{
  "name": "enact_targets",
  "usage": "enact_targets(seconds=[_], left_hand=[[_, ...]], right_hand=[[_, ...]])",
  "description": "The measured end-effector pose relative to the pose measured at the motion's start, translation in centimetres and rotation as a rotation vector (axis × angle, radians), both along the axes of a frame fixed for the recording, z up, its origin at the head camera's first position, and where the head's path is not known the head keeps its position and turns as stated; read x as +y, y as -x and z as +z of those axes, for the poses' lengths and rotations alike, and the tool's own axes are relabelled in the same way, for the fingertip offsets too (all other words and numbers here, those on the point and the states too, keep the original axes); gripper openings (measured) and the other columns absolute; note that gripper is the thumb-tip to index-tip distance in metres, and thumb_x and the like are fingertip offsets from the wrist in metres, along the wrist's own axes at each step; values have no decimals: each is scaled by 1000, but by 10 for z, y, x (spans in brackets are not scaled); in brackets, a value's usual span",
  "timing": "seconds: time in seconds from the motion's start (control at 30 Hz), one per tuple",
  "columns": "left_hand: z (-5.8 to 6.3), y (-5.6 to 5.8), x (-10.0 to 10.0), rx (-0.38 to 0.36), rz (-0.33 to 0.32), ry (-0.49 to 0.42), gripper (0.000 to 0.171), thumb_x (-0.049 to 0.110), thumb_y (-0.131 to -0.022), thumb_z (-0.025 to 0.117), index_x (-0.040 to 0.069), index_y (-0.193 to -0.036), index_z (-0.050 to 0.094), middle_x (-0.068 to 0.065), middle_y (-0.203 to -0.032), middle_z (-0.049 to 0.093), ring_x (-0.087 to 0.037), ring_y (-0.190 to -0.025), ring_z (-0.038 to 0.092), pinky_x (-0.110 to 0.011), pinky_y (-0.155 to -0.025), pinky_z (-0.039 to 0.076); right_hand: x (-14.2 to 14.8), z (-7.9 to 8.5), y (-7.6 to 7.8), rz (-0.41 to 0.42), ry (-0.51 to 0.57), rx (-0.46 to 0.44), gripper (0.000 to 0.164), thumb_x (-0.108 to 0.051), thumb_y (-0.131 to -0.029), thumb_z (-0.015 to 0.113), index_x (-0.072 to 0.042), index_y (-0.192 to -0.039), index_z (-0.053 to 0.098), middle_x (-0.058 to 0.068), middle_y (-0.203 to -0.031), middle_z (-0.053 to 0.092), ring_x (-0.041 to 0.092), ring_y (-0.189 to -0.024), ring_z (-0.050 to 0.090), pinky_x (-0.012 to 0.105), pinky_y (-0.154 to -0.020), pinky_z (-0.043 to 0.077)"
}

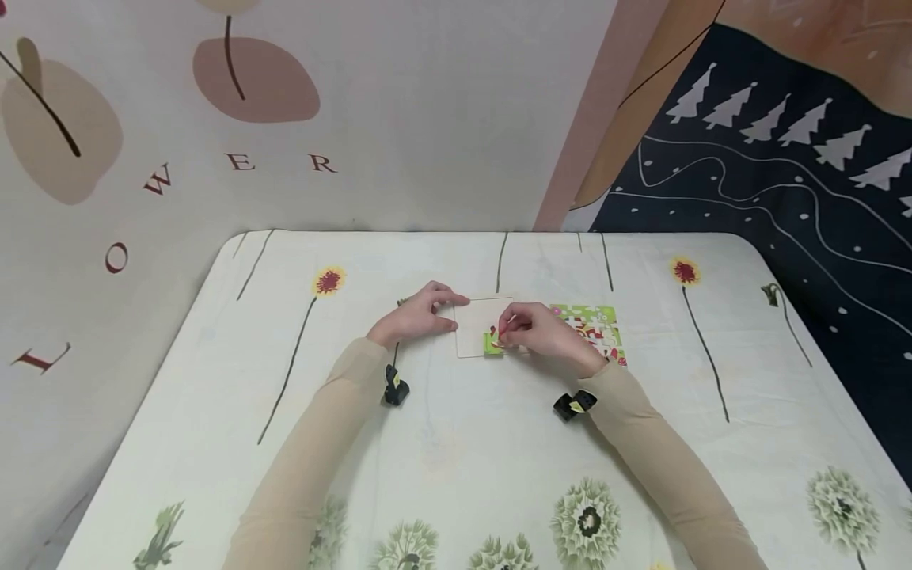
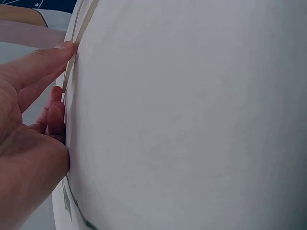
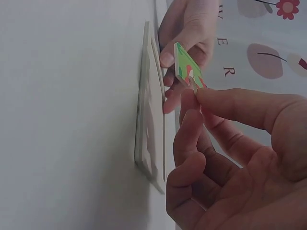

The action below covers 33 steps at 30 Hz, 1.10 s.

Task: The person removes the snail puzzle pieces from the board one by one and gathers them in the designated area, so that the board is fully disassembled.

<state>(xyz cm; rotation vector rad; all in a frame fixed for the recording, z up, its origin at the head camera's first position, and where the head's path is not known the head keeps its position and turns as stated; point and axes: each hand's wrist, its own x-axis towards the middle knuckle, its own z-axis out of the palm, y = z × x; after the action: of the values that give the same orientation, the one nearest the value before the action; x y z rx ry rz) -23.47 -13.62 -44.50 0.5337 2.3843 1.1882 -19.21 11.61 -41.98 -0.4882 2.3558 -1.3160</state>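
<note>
My right hand (image 1: pixel 547 329) pinches a green jigsaw puzzle piece (image 3: pixel 188 65) with red and white print between thumb and index finger. The piece is held tilted above a pale, flat puzzle tray (image 1: pixel 476 315) with a thin raised border; in the right wrist view a gap shows between them. At the tray's left edge rests my left hand (image 1: pixel 422 313), thumb and index finger spread along the border. The left wrist view shows the index fingertip (image 2: pixel 66 46) touching that edge. No pieces show on the visible part of the tray.
Right of the tray lies a group of colourful puzzle pieces (image 1: pixel 602 323), green, red and white, partly behind my right hand. The table has a white flower-printed cloth (image 1: pixel 456 459). A printed curtain (image 1: pixel 442 119) hangs behind its far edge.
</note>
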Motion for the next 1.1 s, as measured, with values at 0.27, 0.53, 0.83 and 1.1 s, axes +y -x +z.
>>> enact_targets(seconds=[0.27,0.53,0.83,1.1], left_hand=[[1,1,0,5,-10,-5,45,10,-88,69,12,-133,60,-12,-137,37,-30,-119,42,-46,-101,33],[2,1,-1,1,-10,-17,45,9,-89,68,11,-133,60,-12,-137,36,-30,-119,41,-45,-103,32],[0,0,-1,-10,-9,-26,45,9,-89,68,11,-133,60,-12,-137,36,-31,-120,41,-46,-103,31],[2,-1,0,-14,2,-21,45,9,-89,69,12,-133,60,-11,-137,37,-31,-120,41,-46,-103,31]], right_hand=[[21,-1,-3,-57,8,-13,7,-3,-90,64,-1,-96,64,11,-88,66,20,-76,54,31,-62,38],[41,-2,-4,-80,-13,7,5,-3,-90,63,-1,-95,63,11,-90,68,21,-79,57,31,-64,38],[59,-4,-5,-54,-11,47,3,-3,-90,63,-1,-93,63,11,-89,68,24,-80,58,30,-60,41],[68,0,-9,-41,-10,66,3,2,-89,61,1,-90,63,14,-91,68,25,-85,62,29,-68,45]])
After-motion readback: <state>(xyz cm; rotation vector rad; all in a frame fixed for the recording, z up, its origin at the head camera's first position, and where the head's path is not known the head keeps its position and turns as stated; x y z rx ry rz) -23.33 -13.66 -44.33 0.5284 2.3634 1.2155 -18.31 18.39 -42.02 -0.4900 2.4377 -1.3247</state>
